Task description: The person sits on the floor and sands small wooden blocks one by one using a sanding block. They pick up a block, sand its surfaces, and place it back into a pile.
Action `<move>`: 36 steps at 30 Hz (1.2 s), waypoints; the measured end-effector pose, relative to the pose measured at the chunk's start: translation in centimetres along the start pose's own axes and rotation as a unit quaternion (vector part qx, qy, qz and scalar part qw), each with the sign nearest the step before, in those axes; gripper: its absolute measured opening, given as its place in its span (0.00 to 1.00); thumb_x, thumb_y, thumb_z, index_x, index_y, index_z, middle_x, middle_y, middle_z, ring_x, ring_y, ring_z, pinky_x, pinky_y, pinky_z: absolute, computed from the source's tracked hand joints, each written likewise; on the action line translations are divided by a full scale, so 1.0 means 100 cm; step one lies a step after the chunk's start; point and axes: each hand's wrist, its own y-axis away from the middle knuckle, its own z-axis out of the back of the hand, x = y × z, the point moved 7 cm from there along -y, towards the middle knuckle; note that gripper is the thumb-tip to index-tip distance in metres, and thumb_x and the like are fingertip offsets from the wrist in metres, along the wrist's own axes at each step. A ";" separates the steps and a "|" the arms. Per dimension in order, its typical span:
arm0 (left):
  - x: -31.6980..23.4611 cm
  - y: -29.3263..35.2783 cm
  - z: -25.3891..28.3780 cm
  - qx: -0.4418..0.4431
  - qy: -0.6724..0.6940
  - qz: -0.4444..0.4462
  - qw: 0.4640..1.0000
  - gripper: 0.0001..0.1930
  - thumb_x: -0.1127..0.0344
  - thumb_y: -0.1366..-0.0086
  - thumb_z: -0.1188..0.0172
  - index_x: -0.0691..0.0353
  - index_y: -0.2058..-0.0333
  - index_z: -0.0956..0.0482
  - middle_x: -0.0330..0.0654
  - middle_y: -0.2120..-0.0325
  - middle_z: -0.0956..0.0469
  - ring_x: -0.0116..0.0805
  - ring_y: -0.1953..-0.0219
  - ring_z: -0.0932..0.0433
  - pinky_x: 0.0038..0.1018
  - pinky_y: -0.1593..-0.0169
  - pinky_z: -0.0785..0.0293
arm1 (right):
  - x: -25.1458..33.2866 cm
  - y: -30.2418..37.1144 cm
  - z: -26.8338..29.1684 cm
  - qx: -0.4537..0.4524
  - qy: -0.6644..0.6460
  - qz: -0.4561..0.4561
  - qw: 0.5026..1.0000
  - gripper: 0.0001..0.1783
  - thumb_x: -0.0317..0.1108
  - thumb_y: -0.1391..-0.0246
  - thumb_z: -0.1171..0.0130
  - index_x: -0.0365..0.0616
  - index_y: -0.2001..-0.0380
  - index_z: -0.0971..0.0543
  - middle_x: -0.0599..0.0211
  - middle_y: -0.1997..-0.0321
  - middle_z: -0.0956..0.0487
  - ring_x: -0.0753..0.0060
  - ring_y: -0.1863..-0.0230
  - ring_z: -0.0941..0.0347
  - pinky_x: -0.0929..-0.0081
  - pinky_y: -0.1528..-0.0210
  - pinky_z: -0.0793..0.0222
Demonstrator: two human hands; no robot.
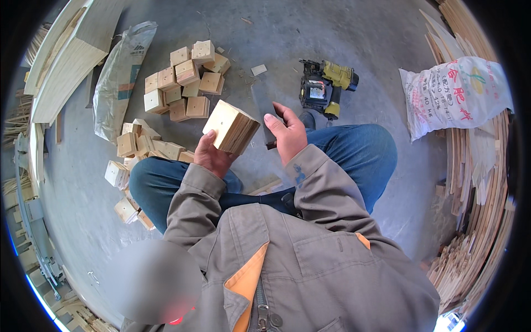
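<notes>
Left hand clamped on wood block: probably stiff, fairly light; hold opposite sides. Right hand at blurred strip, can't tell grip.

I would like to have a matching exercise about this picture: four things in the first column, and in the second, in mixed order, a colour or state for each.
Column one:
1. Left hand
2. Nail gun
3. Sack at the far right
4. Jeans

Column two:
A. White, with red printing
B. Yellow and black
C. Gripping a wooden block
D. Blue

Right pairs: 1-C, 2-B, 3-A, 4-D
</notes>
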 end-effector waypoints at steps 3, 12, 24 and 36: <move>0.000 0.001 -0.005 0.021 -0.015 0.002 1.000 0.40 0.50 0.42 0.32 0.57 0.34 0.37 0.47 0.42 0.25 0.47 0.42 0.23 0.46 0.41 0.24 | -0.001 -0.002 0.001 -0.014 -0.013 -0.012 1.000 0.28 0.40 0.37 0.38 0.42 0.37 0.28 0.64 0.60 0.18 0.80 0.70 0.25 0.77 0.76 0.29; 0.011 -0.001 -0.006 0.085 -0.027 0.055 0.995 0.43 0.48 0.42 0.32 0.59 0.33 0.39 0.50 0.40 0.27 0.48 0.39 0.25 0.48 0.35 0.27 | -0.002 -0.006 0.006 -0.025 -0.041 0.010 0.999 0.27 0.38 0.36 0.38 0.39 0.37 0.28 0.64 0.56 0.18 0.77 0.67 0.22 0.76 0.74 0.26; 0.025 0.000 -0.002 0.041 0.020 0.077 0.996 0.38 0.45 0.36 0.38 0.57 0.32 0.37 0.47 0.40 0.27 0.48 0.39 0.25 0.47 0.37 0.27 | 0.000 -0.012 0.005 -0.034 0.296 0.193 0.935 0.33 0.40 0.43 0.33 0.32 0.39 0.27 0.42 0.35 0.28 0.49 0.35 0.30 0.62 0.31 0.37; 0.023 0.002 -0.008 0.020 0.026 0.070 0.997 0.38 0.47 0.37 0.38 0.56 0.33 0.37 0.49 0.41 0.27 0.50 0.41 0.25 0.50 0.38 0.27 | 0.002 -0.006 -0.005 -0.004 0.346 0.206 0.915 0.34 0.41 0.43 0.34 0.34 0.38 0.27 0.40 0.33 0.31 0.45 0.31 0.35 0.60 0.29 0.40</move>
